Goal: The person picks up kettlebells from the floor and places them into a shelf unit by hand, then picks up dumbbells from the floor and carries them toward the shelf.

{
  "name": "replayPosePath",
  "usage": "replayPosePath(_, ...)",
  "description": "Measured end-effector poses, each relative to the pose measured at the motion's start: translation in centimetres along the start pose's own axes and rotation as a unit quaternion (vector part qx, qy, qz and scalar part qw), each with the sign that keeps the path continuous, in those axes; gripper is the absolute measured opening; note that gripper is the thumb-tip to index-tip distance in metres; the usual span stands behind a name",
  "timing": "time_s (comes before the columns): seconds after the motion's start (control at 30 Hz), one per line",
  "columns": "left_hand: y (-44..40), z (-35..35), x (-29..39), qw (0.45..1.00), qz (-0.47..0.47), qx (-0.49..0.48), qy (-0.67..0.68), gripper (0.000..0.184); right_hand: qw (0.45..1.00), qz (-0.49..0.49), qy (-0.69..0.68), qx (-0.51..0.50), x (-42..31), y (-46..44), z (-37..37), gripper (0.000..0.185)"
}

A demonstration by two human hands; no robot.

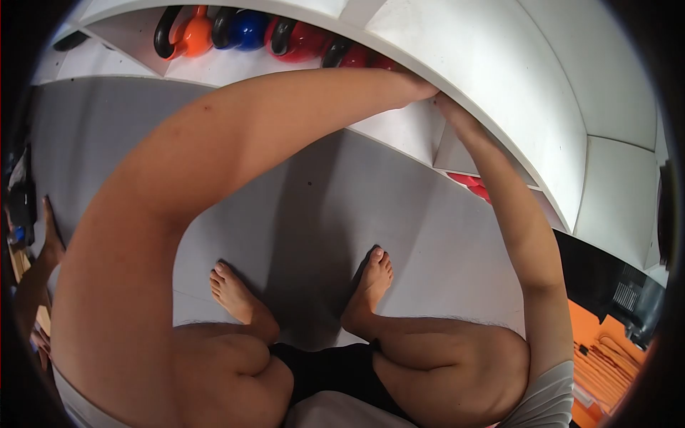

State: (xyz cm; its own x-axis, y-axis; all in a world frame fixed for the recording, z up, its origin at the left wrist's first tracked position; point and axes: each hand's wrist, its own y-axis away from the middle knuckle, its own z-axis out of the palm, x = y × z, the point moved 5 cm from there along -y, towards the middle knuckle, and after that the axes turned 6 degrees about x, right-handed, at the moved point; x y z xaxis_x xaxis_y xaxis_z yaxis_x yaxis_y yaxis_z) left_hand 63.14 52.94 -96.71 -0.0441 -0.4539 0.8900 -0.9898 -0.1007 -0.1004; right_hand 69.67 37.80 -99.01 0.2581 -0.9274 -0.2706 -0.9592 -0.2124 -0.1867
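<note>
Both my arms stretch forward to a white shelf unit (457,50). The visible edge of my left hand (417,91) meets the underside of the upper board. Just right of it is the back of my right hand (448,110), also at that board's edge. The fingers of both hands are hidden behind the board, so whatever they hold or touch does not show. Nearest to my left hand on the lower shelf are red kettlebells (308,43) with black handles, partly covered by my arm. Farther left stand a blue kettlebell (251,31) and an orange kettlebell (195,37).
Grey floor (307,185) lies under my bare feet. Red items (471,184) sit in a lower compartment at the right. A black machine (606,285) stands by an orange surface (599,357) at far right. Another person's foot (50,228) shows at the left edge.
</note>
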Motion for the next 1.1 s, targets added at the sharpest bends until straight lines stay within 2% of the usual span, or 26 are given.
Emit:
replayPosePath(0.07,0.3,-0.4,-0.3,1.000,-0.004,-0.008,-0.005,0.046,0.999,0.000,0.025,-0.048,0.0,1.7,1.4,0.029)
replayPosePath(0.1,0.6,-0.8,-0.4,1.000,-0.004,-0.010,-0.008,0.046,0.993,0.005,0.050,-0.104,0.1,3.3,2.4,0.030)
replayPosePath(0.17,1.2,-0.6,-1.8,0.998,0.016,0.006,-0.053,0.045,0.948,0.001,0.135,-0.290,0.3,7.8,4.7,0.031)
replayPosePath(0.2,4.0,-2.6,-1.1,0.998,-0.030,0.030,-0.039,0.042,0.922,-0.038,0.111,-0.370,-0.9,10.3,4.8,0.029)
replayPosePath(0.23,6.1,-2.5,-2.2,0.998,0.007,0.042,-0.044,0.037,0.885,-0.075,0.087,-0.450,-2.1,13.3,4.8,0.026)
replayPosePath(0.27,8.8,-2.8,-3.2,0.999,-0.012,-0.018,-0.026,0.033,0.846,-0.146,0.103,-0.502,-3.3,15.8,5.1,0.025)
replayPosePath(0.3,11.2,-2.3,-5.0,0.991,-0.001,-0.123,-0.048,0.033,0.798,-0.217,0.117,-0.549,-4.4,18.2,5.4,0.024)
replayPosePath(0.33,13.7,-1.5,-7.2,0.971,0.011,-0.227,-0.068,0.032,0.793,-0.223,0.118,-0.554,-5.0,19.6,5.4,0.024)
replayPosePath(0.4,18.9,-1.0,-11.6,0.879,0.004,-0.450,-0.158,0.033,0.716,-0.264,0.084,-0.640,-6.1,22.5,5.5,0.023)
replayPosePath(0.43,20.8,-1.8,-12.2,0.815,-0.006,-0.533,-0.227,0.033,0.710,-0.269,0.084,-0.646,-6.5,22.5,5.8,0.023)
replayPosePath(0.5,24.1,-4.0,-13.3,0.654,-0.064,-0.692,-0.299,0.032,0.636,-0.330,0.110,-0.688,-7.5,23.1,6.5,0.024)
replayPosePath(0.53,25.6,-5.1,-14.2,0.560,-0.110,-0.763,-0.303,0.031,0.628,-0.336,0.110,-0.693,-8.2,23.1,6.7,0.024)
replayPosePath(0.57,27.7,-4.4,-16.8,0.563,-0.117,-0.764,-0.293,0.031,0.590,-0.355,0.132,-0.713,-8.7,23.4,6.9,0.026)
replayPosePath(0.6,30.7,-3.3,-20.0,0.533,-0.120,-0.784,-0.296,0.031,0.548,-0.375,0.153,-0.731,-9.2,23.9,7.2,0.028)
replayPosePath(0.63,33.8,-2.1,-23.1,0.502,-0.122,-0.803,-0.298,0.032,0.536,-0.383,0.153,-0.737,-9.4,24.6,8.2,0.028)
replayPosePath(0.67,35.5,-2.0,-24.6,0.511,-0.115,-0.796,-0.303,0.031,0.571,-0.383,0.158,-0.709,-9.5,25.1,9.5,0.033)
replayPosePath(0.7,34.8,-2.5,-24.5,0.558,-0.099,-0.764,-0.309,0.030,0.605,-0.380,0.161,-0.680,-9.7,25.3,10.5,0.040)
replayPosePath(0.73,33.0,-3.4,-23.5,0.618,-0.077,-0.716,-0.316,0.030,0.596,-0.385,0.159,-0.687,-10.2,25.4,10.7,0.040)
replayPosePath(0.8,29.2,-5.6,-21.6,0.714,-0.037,-0.618,-0.326,0.029,0.709,-0.337,0.146,-0.602,-11.9,24.6,10.7,0.053)
replayPosePath(0.83,27.8,-6.6,-21.1,0.754,-0.025,-0.568,-0.328,0.029,0.695,-0.338,0.142,-0.619,-11.5,25.7,11.2,0.053)
replayPosePath(0.9,26.9,-7.8,-21.3,0.820,-0.019,-0.469,-0.327,0.029,0.791,-0.339,0.128,-0.492,-10.3,26.1,11.2,0.062)
replayPosePath(1.0,28.1,-9.9,-18.7,0.881,-0.047,-0.346,-0.320,0.031,0.786,-0.335,0.143,-0.500,-10.1,26.9,9.8,0.061)
replayPosePath(1.07,32.1,-10.5,-15.8,0.891,-0.096,-0.322,-0.304,0.033,0.788,-0.185,0.148,-0.568,-9.8,27.3,7.7,0.049)
replayPosePath(1.1,34.9,-10.2,-13.9,0.894,-0.100,-0.316,-0.300,0.033,0.785,-0.190,0.154,-0.569,-9.8,28.6,5.5,0.049)
